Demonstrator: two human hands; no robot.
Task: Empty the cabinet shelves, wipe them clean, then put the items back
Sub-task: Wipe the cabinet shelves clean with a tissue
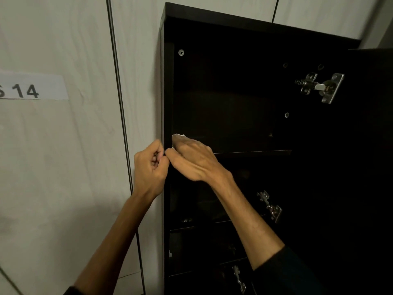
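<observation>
Closest to us, the left hand (150,167) is curled round the front edge of the left side wall of the tall black wooden cabinet (168,92). It seems to hold on there to keep steady. Just beside it, the right hand (191,160) lies flat, fingers straight, on the left end of the top black shelf (255,151). It presses down on a small white cloth or paper wipe (178,136); only a corner of it peeks out past the fingertips.

This looks like the wiping step. The top shelf shows nothing on it. Next, the flat hand should probably slide the wipe along the shelf toward its right end, near the silver metal door hinge (321,87). The lower shelves are too dark to tell what they hold.
</observation>
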